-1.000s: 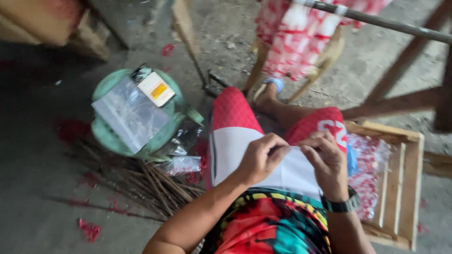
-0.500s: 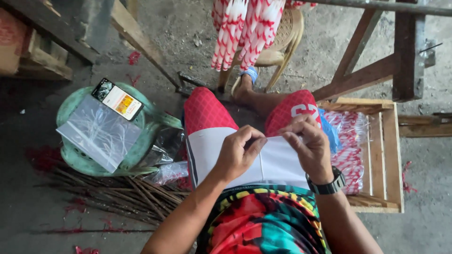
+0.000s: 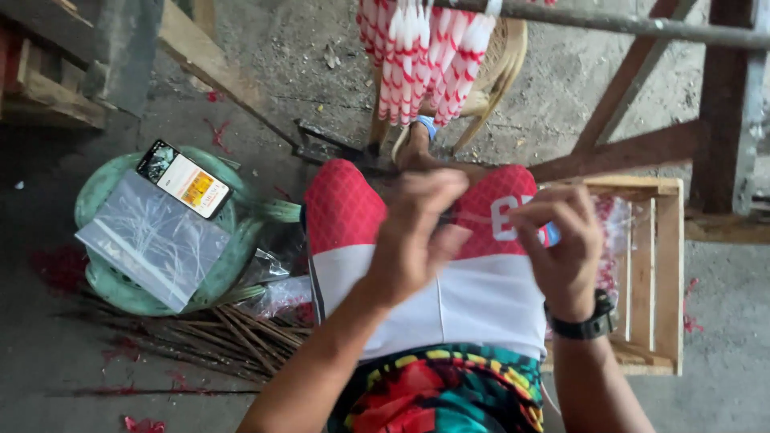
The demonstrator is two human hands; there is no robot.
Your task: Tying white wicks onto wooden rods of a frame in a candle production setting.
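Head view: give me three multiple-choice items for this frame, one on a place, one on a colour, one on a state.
1. Where does the phone lie?
A. on the green stool
B. in the wooden crate
C. on the person's lap

2. What colour is the wrist strap by the right hand?
A. white
B. black
C. yellow

3. What is the phone's screen doing?
A. dark
B. lit
C. face down

Answers: 1 A, it rests on the stool top beside the clear plastic bag. 2 B, the band is dark black. 3 B, the display glows white and orange. The left hand is blurred above the lap.
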